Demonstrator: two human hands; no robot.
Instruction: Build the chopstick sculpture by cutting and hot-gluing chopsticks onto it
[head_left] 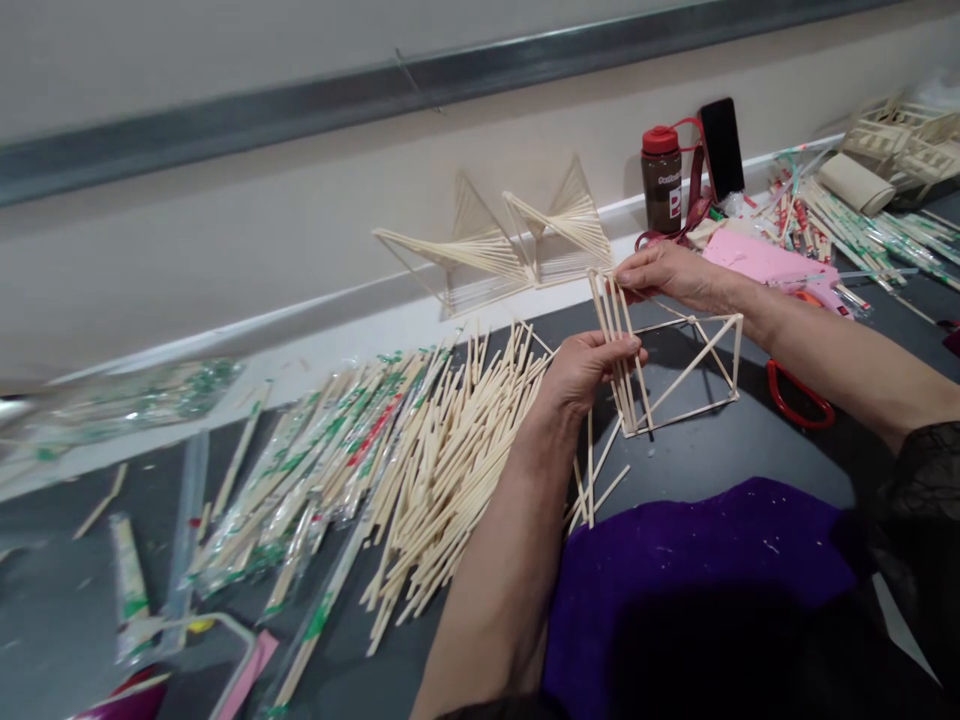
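A box-shaped frame of wooden chopsticks (694,362) stands over the dark table in front of me. Several upright chopsticks make up its left side. My left hand (589,368) is closed around those sticks about halfway down, thumb in front. At the frame's top left corner, my right hand (664,275) pinches the stick ends with its fingertips; the exact contact is partly hidden by the fingers. Just left of my left hand lies a big heap of loose chopsticks (465,450). Behind the hands, two twisted chopstick structures (495,250) lean near the wall.
Wrapped chopsticks (300,450) lie to the left of the heap. Red-handled scissors (801,395) rest under my right forearm. A bottle with a red lid (661,185) and a phone (721,150) stand by the wall. Pink material (772,262) and more chopsticks (847,225) are at right.
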